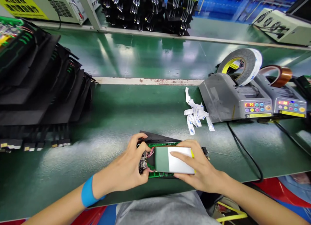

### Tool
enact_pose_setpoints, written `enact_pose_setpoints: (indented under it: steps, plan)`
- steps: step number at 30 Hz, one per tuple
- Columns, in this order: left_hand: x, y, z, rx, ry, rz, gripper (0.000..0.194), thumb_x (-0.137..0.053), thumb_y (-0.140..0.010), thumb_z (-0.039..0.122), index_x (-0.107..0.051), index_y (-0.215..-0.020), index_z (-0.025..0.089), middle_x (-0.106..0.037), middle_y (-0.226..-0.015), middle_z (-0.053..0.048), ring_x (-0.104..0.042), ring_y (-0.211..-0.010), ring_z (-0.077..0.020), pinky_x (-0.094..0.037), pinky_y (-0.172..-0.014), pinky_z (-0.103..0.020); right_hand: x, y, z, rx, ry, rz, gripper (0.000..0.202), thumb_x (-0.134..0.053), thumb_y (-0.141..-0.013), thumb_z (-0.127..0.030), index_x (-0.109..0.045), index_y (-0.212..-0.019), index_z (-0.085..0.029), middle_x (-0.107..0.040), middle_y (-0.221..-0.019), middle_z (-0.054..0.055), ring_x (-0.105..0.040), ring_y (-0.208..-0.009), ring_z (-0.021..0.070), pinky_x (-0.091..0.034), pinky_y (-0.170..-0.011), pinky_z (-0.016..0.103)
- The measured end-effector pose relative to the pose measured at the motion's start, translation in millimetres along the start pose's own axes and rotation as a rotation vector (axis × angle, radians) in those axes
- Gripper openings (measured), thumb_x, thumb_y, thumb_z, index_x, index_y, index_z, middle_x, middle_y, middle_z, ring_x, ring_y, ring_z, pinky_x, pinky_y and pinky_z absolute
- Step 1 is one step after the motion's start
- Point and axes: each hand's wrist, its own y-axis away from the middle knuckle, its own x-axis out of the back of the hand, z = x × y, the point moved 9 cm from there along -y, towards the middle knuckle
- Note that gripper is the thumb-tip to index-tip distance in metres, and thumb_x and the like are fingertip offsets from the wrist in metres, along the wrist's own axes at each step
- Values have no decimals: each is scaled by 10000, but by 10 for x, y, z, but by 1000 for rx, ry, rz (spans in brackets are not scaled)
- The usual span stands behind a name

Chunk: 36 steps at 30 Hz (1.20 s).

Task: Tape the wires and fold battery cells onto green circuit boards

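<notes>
A silver pouch battery (181, 160) with a green-grey band at its left end lies over a green circuit board (160, 175) near the bench's front edge. My right hand (198, 165) grips the battery, thumb and fingers at its long edges and one finger across its top. My left hand (132, 163), a blue band on its wrist, is closed around a small circuit board (143, 163) crowded with parts at the left end. Pinkish wires (151, 151) run between this board and the battery area. A black panel (157, 136) sits behind the green board.
White backing strips (195, 112) lie in a pile ahead to the right. Beside them stand two grey tape dispensers (225, 97) with tape rolls (243, 65) on top and cables trailing forward. Black panels with cables (36, 85) are stacked at left. A shelf (155, 35) crosses the back.
</notes>
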Motion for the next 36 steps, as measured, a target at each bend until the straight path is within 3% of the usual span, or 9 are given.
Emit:
enact_pose_setpoints:
  steps: [6, 11, 14, 20, 24, 30, 36]
  plan:
    - [5, 11, 1, -12, 63, -17, 370, -545, -743, 186, -325, -1036, 240, -179, -1371, -121, -479, -1133, -272, -545, -848, -447, -93, -63, -39, 52, -34, 25, 525, -669, -824, -251, -466, -1295, -138, -372, -1212, 135, -389, -1118, 277, -387, -953, 482]
    - [10, 1, 18, -88, 174, -85, 713, -575, -717, 147, -200, -1309, 280, -128, -1398, -112, -332, -1290, -293, -451, -1013, -490, -129, -125, -49, 5, -9, 21, 489, -652, -822, -249, -494, -1276, -160, -382, -1198, 126, -398, -1083, 271, -395, -931, 481]
    - [4, -5, 10, -120, 209, -83, 752, -604, -738, 175, -170, -1340, 303, -121, -1401, -104, -219, -1357, -309, -359, -1085, -534, -137, -115, -47, -3, 1, 22, 492, -650, -817, -257, -495, -1276, -170, -391, -1192, 121, -397, -1084, 274, -396, -929, 479]
    - [-42, 6, -35, -64, 306, -51, 675, -575, -823, 210, -162, -1337, 352, -136, -1402, -87, -241, -1350, -295, -343, -1088, -549, -153, -75, -37, 37, 4, 23, 512, -650, -816, -290, -482, -1287, -177, -416, -1188, 124, -416, -1085, 273, -398, -924, 481]
    - [-22, 15, -56, -9, 328, 40, 659, -579, -838, 222, -181, -1347, 355, -178, -1401, -83, -203, -1376, -317, -295, -1113, -570, -118, -82, -41, 69, -8, 58, 498, -633, -823, -295, -478, -1282, -180, -438, -1166, 122, -435, -1085, 270, -406, -909, 486]
    - [1, 18, -41, -34, 325, 99, 583, -563, -862, 264, -241, -1342, 344, -260, -1373, -79, -240, -1366, -302, -293, -1123, -555, -67, -92, -50, 101, -33, 85, 503, -627, -825, -291, -467, -1289, -179, -459, -1163, 119, -450, -1081, 259, -413, -898, 476]
    - [13, -3, 3, 21, 305, 162, 593, -536, -789, 117, -300, -1291, 326, -309, -1324, -62, -306, -1321, -270, -305, -1118, -538, -67, -92, -48, 108, -19, 93, 479, -613, -837, -306, -483, -1278, -171, -471, -1144, 121, -456, -1073, 256, -412, -899, 462]
